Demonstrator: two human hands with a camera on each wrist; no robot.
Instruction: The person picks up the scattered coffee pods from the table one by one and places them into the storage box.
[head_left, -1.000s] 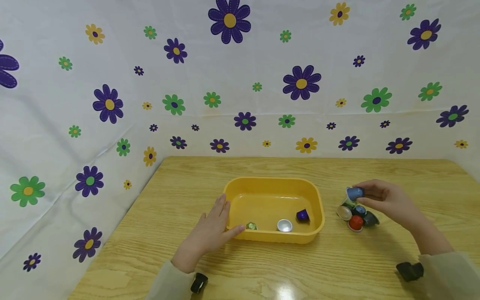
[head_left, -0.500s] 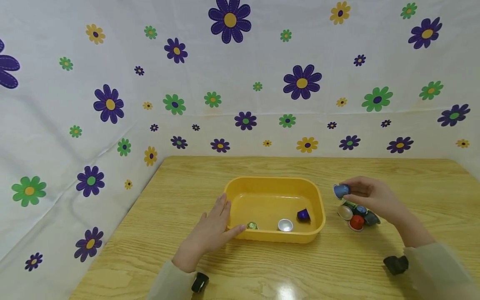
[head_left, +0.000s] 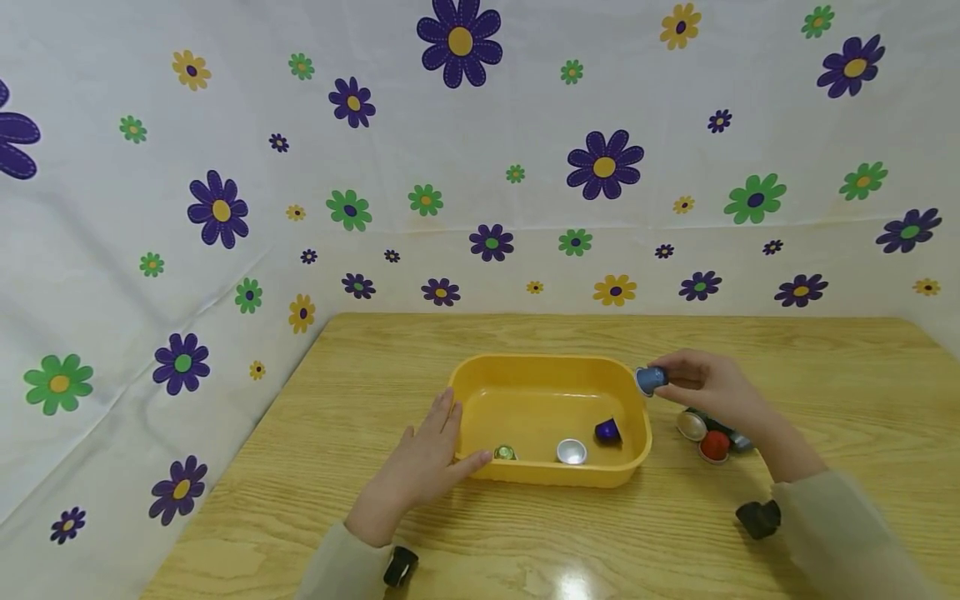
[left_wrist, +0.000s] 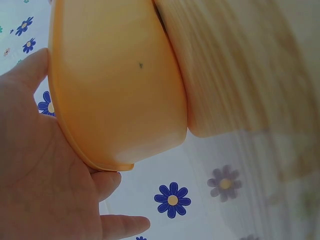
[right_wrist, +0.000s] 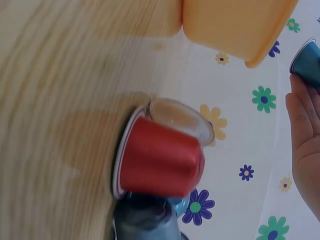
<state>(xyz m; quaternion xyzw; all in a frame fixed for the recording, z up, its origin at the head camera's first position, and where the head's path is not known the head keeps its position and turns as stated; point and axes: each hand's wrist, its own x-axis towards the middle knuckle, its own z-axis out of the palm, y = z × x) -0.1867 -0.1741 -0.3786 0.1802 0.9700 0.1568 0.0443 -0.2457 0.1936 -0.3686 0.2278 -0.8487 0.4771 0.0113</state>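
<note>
Between thumb and fingers my right hand (head_left: 708, 385) pinches a blue coffee capsule (head_left: 651, 380) at the right rim of the yellow tub (head_left: 555, 475). That capsule (right_wrist: 307, 62) also shows at the right edge of the right wrist view. My left hand (head_left: 420, 458) rests with straight fingers on the tub's left rim; in the left wrist view the hand (left_wrist: 45, 165) touches the rim from outside. Inside the tub lie a green capsule (head_left: 505, 452), a silver one (head_left: 572, 452) and a purple one (head_left: 608, 432).
Right of the tub, below my right hand, is a small pile of capsules, with a red capsule (head_left: 714, 447) and a pale capsule (head_left: 691, 425) in front; darker ones are partly hidden by the forearm. A flowered cloth (head_left: 450, 125) hangs behind the wooden table (head_left: 525, 550).
The right hand has carried the blue capsule leftward from above the pile to the tub's right rim. The left hand and the tub have stayed in place.
</note>
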